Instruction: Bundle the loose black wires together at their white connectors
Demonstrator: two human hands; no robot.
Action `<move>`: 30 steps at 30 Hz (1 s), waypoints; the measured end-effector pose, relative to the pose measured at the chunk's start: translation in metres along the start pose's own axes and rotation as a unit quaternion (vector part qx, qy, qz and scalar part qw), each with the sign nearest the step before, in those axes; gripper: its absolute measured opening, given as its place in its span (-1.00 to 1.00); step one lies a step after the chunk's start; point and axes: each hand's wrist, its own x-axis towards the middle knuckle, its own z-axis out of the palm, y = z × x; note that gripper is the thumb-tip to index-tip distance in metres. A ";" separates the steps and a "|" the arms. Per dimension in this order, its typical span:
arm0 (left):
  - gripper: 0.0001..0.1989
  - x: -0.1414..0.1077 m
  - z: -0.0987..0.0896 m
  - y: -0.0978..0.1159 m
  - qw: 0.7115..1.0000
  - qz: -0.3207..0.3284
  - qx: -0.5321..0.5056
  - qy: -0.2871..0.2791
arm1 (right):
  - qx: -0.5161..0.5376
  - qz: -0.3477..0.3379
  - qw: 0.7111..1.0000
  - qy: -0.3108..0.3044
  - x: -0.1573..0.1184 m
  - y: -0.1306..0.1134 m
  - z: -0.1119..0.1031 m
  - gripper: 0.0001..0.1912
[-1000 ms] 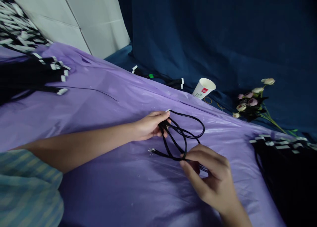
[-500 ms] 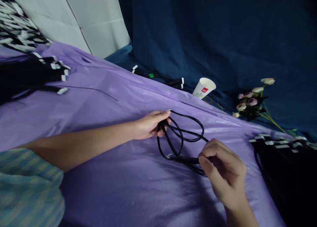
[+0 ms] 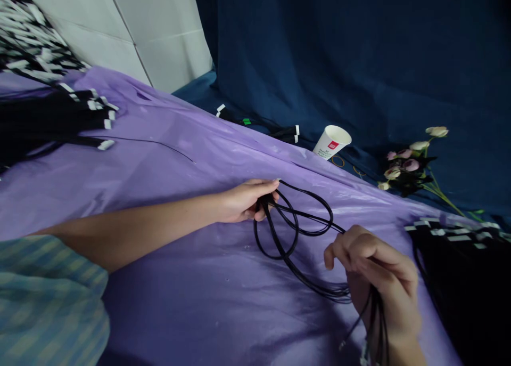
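Note:
A looped bundle of thin black cables point(image 3: 290, 249) spans both hands above the purple cover. Near the middle, my left hand point(image 3: 255, 200) pinches the gathered loops between thumb and fingers. My right hand point(image 3: 379, 281), lower right, is closed round the other part of the bundle. Loose cable ends with small tips hang below its fingers in front of the wrist. Some loops droop between the two hands.
Black cables with white connectors point(image 3: 51, 115) lie at left, and another pile point(image 3: 467, 281) at right. A paper cup point(image 3: 332, 142), artificial flowers point(image 3: 411, 166) and more cables point(image 3: 263, 125) are beyond the purple cover point(image 3: 167, 281).
My right hand has moved right and slightly down, drawing the cable bundle out longer. Loose ends now hang below it. My left hand keeps its hold nearly in place.

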 end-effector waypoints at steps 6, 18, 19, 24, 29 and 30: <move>-0.67 0.003 -0.002 -0.003 1.000 0.009 -0.009 -0.006 | 0.059 0.019 0.997 -0.045 0.000 -0.012 0.006 -0.72; -0.67 0.002 0.000 0.000 0.999 0.018 -0.041 0.010 | -0.065 0.083 0.982 -0.155 -0.032 -0.009 0.024 -0.78; -0.67 0.002 0.000 0.000 0.999 0.017 -0.040 0.010 | -0.078 0.065 0.982 -0.162 -0.034 -0.009 0.025 -0.80; -0.68 0.003 0.001 -0.001 0.999 0.019 -0.038 0.000 | -0.097 0.047 0.963 -0.247 -0.029 -0.012 0.035 -0.71; -0.70 0.003 0.001 -0.002 0.998 0.022 -0.050 0.004 | -0.088 0.064 0.961 -0.255 -0.026 -0.014 0.040 -0.61; -0.70 0.003 0.001 -0.002 0.999 0.021 -0.050 0.005 | -0.082 0.065 0.961 -0.257 -0.027 -0.014 0.040 -0.60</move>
